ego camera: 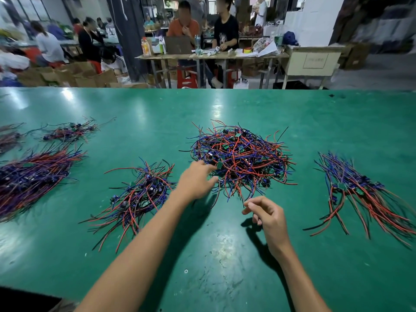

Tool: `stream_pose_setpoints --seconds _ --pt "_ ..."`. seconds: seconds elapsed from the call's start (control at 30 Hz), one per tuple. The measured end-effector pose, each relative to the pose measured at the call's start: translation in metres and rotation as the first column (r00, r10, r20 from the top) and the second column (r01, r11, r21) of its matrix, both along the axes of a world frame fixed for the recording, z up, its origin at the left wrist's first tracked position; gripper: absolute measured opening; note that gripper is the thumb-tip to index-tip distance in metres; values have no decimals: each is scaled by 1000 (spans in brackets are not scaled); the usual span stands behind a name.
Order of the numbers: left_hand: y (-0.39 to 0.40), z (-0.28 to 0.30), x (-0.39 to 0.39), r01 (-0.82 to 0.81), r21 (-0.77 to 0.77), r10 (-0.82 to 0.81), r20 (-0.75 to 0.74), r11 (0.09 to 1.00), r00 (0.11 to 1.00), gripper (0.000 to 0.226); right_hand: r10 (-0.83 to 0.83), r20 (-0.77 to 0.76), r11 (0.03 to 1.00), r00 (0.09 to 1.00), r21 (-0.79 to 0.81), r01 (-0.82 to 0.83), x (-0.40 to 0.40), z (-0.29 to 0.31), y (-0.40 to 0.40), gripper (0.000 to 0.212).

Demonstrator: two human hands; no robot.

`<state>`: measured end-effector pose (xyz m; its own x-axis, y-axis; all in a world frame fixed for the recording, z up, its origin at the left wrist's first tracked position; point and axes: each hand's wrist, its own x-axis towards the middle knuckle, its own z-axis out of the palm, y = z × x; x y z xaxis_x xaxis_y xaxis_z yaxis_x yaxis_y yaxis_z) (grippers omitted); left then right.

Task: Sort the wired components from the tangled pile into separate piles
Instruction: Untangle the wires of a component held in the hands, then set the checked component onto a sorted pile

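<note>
Several sorted piles ring the tangled pile [242, 158], which sits mid-table on the green mat [225, 255] and serves as the landmark for everything else. Left of it and nearer the person lies a fanned pile [139, 197] of red, blue and black leads; farther left is a large bundle [33, 176] with a smaller bundle [69, 131] beyond it; to the right of the tangle lies another combed-out pile [360, 192].

At the tangle's near-left edge, the left hand [195, 181] reaches in with fingers extended and thumb apart, its fingertips at or just touching the outer wires close to a small green board [220, 165]. Whether it has already pinched a lead is not clear; the fingers look more spread than closed. The right hand [267, 213] hovers just in front of the tangle's near edge, fingers loosely curled with thumb and forefinger close together, holding nothing that can be seen.

The relation that matters: the tangle lies ahead and slightly right of the left hand, which is the nearer of the two and already at its rim. Its wires run every way, so no single long axis guides a pull; drawing one component towards the person probably risks dragging neighbours along. The right hand seems placed to steady the heap or take a loosened strand.
</note>
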<state>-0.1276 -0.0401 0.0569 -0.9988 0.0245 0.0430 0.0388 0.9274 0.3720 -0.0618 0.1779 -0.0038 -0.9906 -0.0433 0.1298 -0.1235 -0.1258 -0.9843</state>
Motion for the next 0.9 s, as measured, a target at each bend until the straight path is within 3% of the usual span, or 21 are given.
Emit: stream_pose_setpoints --seconds 0.1,0.23,0.4,0.53,0.67,0.77,0.9 --pt "20 -27 -5 17 129 -17 -4 991 1000 57 -1 -5 999 1000 45 1 -1 -2 -1 13" --pt "22 -46 4 -33 378 92 -138 925 986 48 -29 -5 997 1000 71 29 -2 0 -2 10" --pt "22 -44 37 61 736 137 -206 675 969 48 -26 16 996 1000 90 25 -3 0 -2 14" --pt "36 -46 70 162 855 104 -243 493 964 49 -26 42 960 999 278 14 -4 -2 -8 20" --pt "54 -54 86 141 950 84 -171 279 982 45 -8 34 969 999 248 -1 -2 2 -8 23" --pt "59 -60 91 126 961 45 -141 247 989 44 14 64 994 998 111 -21 2 6 -7 18" --pt "59 -61 92 24 973 104 -50 232 993 44 3 30 996 1000 94 -5 3 6 -5 18"
